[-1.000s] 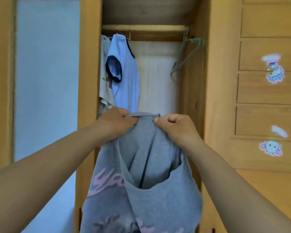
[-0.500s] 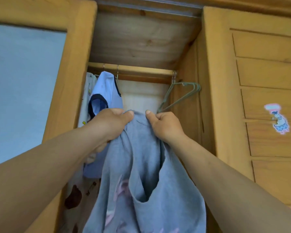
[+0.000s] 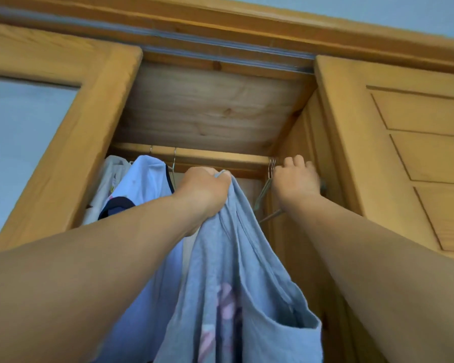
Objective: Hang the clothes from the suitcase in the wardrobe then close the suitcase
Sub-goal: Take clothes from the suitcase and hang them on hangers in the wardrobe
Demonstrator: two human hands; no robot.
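Note:
My left hand [image 3: 205,189] grips the top of a grey shirt [image 3: 236,258] with a pink print and holds it up just below the wooden rod [image 3: 220,155] of the wardrobe. The shirt hangs down between my arms. My right hand [image 3: 295,182] is at the rod's right end, its fingers curled over the empty green wire hangers [image 3: 262,195] there. The suitcase is out of view.
A light blue shirt with dark trim [image 3: 147,176] and a white garment [image 3: 110,174] hang at the rod's left end. The wardrobe opening is narrow, between a mirrored sliding door frame [image 3: 89,127] on the left and a panelled wooden door [image 3: 404,153] on the right.
My right hand let go of the grey shirt and reached up right to the empty hangers. My left hand lifted the shirt higher. My view tilted upward.

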